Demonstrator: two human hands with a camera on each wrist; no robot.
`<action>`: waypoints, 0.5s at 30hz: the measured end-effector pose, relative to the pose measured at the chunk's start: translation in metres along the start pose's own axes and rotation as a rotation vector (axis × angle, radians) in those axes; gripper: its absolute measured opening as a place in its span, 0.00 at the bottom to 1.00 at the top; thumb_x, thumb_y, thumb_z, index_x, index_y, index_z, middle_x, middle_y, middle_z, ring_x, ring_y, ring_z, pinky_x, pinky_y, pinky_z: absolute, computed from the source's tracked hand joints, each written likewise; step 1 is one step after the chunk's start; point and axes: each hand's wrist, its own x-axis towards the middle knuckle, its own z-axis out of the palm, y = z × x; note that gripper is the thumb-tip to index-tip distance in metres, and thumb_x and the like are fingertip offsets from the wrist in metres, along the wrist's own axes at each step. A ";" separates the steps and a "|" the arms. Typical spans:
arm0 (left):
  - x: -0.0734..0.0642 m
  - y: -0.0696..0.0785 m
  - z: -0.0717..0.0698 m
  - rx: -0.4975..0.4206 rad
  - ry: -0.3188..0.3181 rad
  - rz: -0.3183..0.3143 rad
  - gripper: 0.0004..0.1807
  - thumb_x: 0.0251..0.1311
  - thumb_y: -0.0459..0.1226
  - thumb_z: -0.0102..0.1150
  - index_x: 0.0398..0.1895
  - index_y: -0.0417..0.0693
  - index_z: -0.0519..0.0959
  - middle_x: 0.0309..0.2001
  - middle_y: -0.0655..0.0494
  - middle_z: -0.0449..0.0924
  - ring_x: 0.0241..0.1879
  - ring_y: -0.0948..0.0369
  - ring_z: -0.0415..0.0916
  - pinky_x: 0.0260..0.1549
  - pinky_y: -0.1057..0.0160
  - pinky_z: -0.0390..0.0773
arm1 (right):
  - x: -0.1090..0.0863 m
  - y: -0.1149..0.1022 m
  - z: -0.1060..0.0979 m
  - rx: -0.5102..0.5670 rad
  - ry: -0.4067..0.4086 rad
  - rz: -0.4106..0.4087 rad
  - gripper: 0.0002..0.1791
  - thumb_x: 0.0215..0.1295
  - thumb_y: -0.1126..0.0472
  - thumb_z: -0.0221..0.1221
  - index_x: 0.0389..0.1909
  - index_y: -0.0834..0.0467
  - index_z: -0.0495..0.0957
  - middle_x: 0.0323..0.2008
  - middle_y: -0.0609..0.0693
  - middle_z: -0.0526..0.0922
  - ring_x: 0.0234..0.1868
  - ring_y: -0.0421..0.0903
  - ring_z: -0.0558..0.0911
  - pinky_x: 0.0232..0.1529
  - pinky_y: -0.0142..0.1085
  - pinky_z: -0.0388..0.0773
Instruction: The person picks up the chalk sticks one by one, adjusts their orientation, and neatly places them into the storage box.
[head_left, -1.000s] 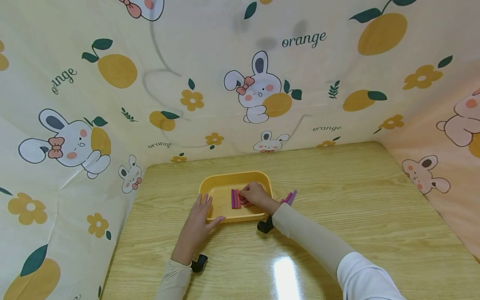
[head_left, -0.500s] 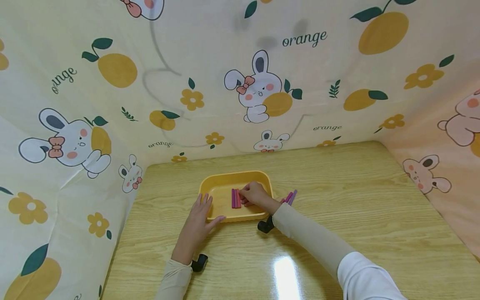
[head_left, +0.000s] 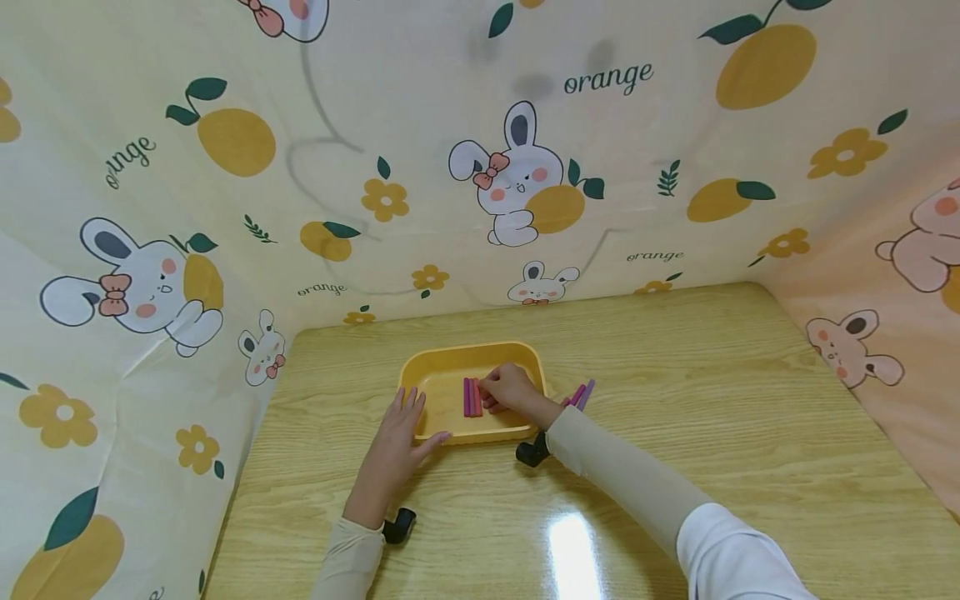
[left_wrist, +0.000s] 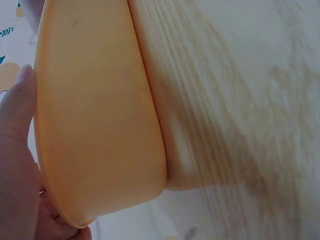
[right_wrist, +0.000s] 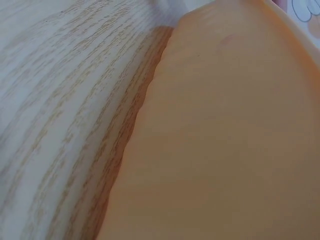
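Observation:
A yellow tray (head_left: 442, 408) stands on the table with several slim purple, pink and coral sticks lined up side by side in it, their kind unclear. At its front left corner rests my left hand (head_left: 397, 433), fingers spread over the left rim and thumb along the front rim. In the left wrist view, the thumb (left_wrist: 17, 105) lies along the tray's edge. Inside the tray my right hand (head_left: 513, 389) has curled fingers, its fingertips pinching at the upper end of the coral stick (head_left: 477, 404). The right wrist view shows only the tray's outer wall (right_wrist: 220, 130) and the table.
More purple and pink sticks (head_left: 580, 395) lie on the table just right of the tray, partly behind the right wrist. Black wrist cameras show at the left wrist (head_left: 399, 527) and right wrist (head_left: 532, 450). A patterned cloth (head_left: 450, 275) walls the table.

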 end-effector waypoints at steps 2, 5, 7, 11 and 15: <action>0.000 0.000 0.000 -0.003 0.003 0.001 0.49 0.55 0.66 0.48 0.70 0.42 0.56 0.70 0.45 0.51 0.71 0.51 0.38 0.64 0.46 0.50 | 0.000 0.000 -0.001 0.000 0.000 -0.012 0.13 0.66 0.63 0.54 0.32 0.71 0.80 0.28 0.61 0.82 0.26 0.50 0.83 0.27 0.39 0.81; 0.000 -0.001 0.001 -0.006 0.007 0.002 0.49 0.55 0.66 0.48 0.70 0.42 0.57 0.70 0.45 0.52 0.71 0.51 0.38 0.64 0.46 0.50 | -0.002 -0.001 -0.003 0.009 -0.004 -0.028 0.12 0.66 0.64 0.54 0.33 0.71 0.80 0.28 0.61 0.82 0.27 0.51 0.83 0.28 0.40 0.81; 0.000 -0.001 0.001 -0.006 0.009 0.004 0.49 0.55 0.66 0.48 0.70 0.42 0.56 0.70 0.45 0.52 0.71 0.51 0.38 0.64 0.46 0.50 | -0.002 -0.001 -0.004 0.010 -0.015 -0.049 0.12 0.66 0.63 0.54 0.33 0.69 0.80 0.26 0.59 0.82 0.25 0.50 0.83 0.28 0.39 0.81; 0.000 -0.002 0.002 0.000 0.010 0.007 0.49 0.55 0.66 0.48 0.70 0.42 0.56 0.69 0.45 0.52 0.71 0.51 0.38 0.64 0.46 0.50 | -0.005 -0.006 -0.009 0.032 -0.052 -0.106 0.12 0.67 0.63 0.54 0.33 0.70 0.79 0.24 0.58 0.81 0.23 0.48 0.82 0.27 0.38 0.81; 0.000 -0.002 0.002 0.006 0.008 0.007 0.49 0.54 0.66 0.48 0.70 0.41 0.56 0.69 0.45 0.52 0.71 0.51 0.38 0.64 0.46 0.50 | -0.007 -0.012 -0.016 0.060 -0.070 -0.130 0.13 0.67 0.64 0.54 0.39 0.72 0.77 0.30 0.63 0.82 0.28 0.53 0.83 0.30 0.40 0.81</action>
